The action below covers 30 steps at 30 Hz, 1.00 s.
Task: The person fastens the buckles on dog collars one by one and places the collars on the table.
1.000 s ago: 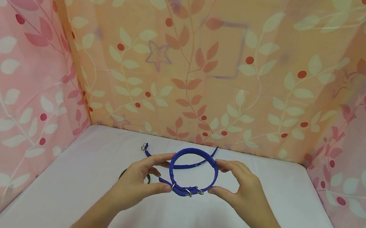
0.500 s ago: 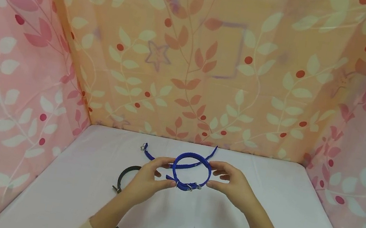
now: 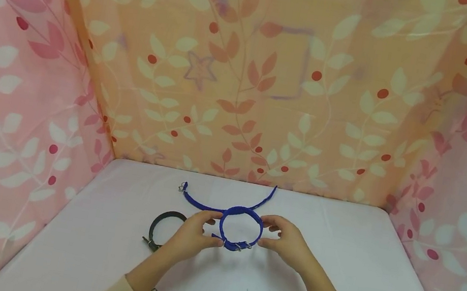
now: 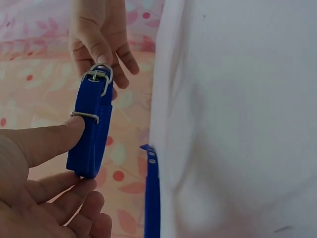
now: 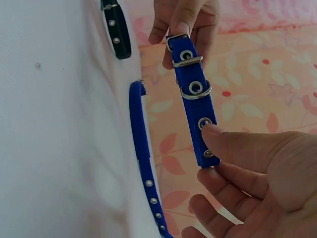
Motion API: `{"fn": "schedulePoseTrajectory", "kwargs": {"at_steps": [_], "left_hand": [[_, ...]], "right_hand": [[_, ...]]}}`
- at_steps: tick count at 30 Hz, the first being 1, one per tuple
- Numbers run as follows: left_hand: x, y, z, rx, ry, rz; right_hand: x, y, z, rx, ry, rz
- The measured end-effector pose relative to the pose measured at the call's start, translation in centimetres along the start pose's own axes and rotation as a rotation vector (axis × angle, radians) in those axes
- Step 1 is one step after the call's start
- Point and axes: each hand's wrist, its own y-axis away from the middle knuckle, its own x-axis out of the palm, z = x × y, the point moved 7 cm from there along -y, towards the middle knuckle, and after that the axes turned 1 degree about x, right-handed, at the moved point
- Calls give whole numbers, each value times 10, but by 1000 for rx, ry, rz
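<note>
A blue collar (image 3: 244, 210), buckled into a ring, is held up between both hands in the head view. My left hand (image 3: 191, 235) pinches its left side between thumb and fingers; the left wrist view shows the thumb on the blue strap (image 4: 90, 134) beside a metal loop. My right hand (image 3: 286, 244) pinches the other side, and in the right wrist view its thumb lies by an eyelet of the collar (image 5: 197, 106). Silver buckle hardware (image 3: 240, 245) sits at the ring's lower edge.
Behind the ring, a second blue collar (image 3: 200, 205) lies unfastened on the white table (image 3: 105, 247). A black collar (image 3: 152, 224), closed in a loop, rests left of my left hand, which partly covers it. Patterned cloth walls (image 3: 238, 115) stand at the back and both sides.
Both hands have drawn lower and nearer the body with the blue ring still pinched. More of the black collar and of the unfastened blue collar shows.
</note>
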Motion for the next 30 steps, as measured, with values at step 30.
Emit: {"fn": "schedulePoseTrajectory", "kwargs": {"at_steps": [30], "left_hand": [[28,-17,37,72,-139,11]], "right_hand": [[31,-7,-32,66,81,10]]}}
